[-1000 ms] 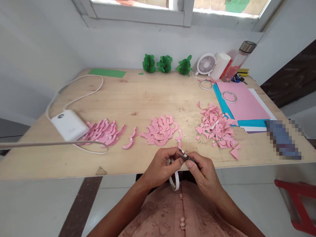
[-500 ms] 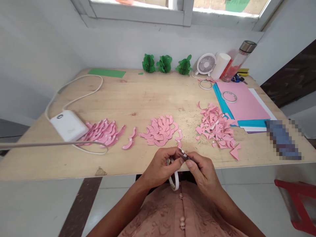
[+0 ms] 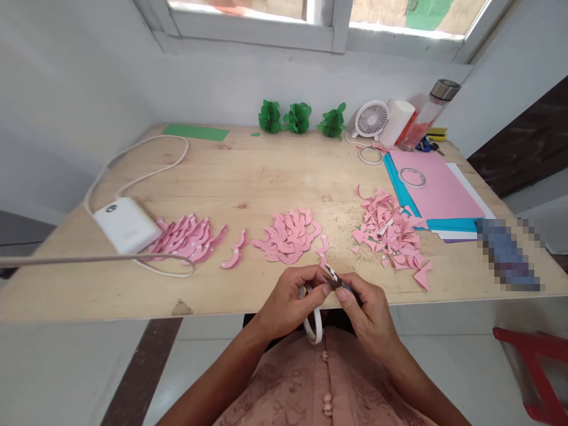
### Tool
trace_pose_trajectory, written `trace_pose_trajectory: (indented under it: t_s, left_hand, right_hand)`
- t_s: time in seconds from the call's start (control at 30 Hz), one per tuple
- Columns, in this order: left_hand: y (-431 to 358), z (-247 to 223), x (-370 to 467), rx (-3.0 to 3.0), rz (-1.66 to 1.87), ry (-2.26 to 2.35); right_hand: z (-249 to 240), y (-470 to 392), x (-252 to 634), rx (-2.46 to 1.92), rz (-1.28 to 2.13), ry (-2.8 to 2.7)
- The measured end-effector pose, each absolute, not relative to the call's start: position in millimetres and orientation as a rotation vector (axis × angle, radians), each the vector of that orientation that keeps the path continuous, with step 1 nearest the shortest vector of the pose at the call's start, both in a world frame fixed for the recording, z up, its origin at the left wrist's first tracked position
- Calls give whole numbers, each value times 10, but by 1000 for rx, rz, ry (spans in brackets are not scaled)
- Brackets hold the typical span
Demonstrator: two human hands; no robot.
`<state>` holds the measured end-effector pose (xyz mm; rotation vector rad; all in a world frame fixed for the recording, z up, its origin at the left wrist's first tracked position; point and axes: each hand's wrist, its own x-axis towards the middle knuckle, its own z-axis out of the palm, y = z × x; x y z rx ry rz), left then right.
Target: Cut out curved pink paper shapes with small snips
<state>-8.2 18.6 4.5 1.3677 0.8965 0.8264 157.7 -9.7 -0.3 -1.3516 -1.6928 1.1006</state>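
My left hand (image 3: 290,302) is closed around a roll of white tape (image 3: 318,327), which hangs below the fingers. In my right hand (image 3: 367,307) is a pair of small dark scissors (image 3: 333,282), its blades pointing up and left toward the left fingertips. Small white bits of tape show on the blades. Just beyond the hands lies a curved pink paper strip (image 3: 324,244) with white patches. A pile of wavy pink paper pieces (image 3: 288,236) sits to its left. Another single strip (image 3: 234,251) and a pile of strips with white patches (image 3: 190,239) lie further left.
Pink paper scraps (image 3: 394,234) are heaped on the right, before stacked coloured sheets (image 3: 444,189) bearing a tape roll (image 3: 412,178). A white power bank (image 3: 126,226) with a cable is at left. Green paper shapes (image 3: 298,118), a fan (image 3: 371,119) and a bottle (image 3: 428,118) stand behind.
The scissors have shifted slightly and more of the blades with white tape bits shows above the fingers. The view has tipped a little; both hands stay in nearly the same place.
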Motion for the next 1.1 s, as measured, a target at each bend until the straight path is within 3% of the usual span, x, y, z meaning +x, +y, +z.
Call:
trace_pose_trajectory:
  t_s: [0.5, 1.1]
  left_hand:
    - [164, 10, -120, 1320, 888, 952]
    - [161, 54, -127, 1221, 973, 1014]
  right_hand:
    - [50, -125, 1605, -1436, 952, -1780]
    - [18, -100, 1736, -1362, 1380, -1566]
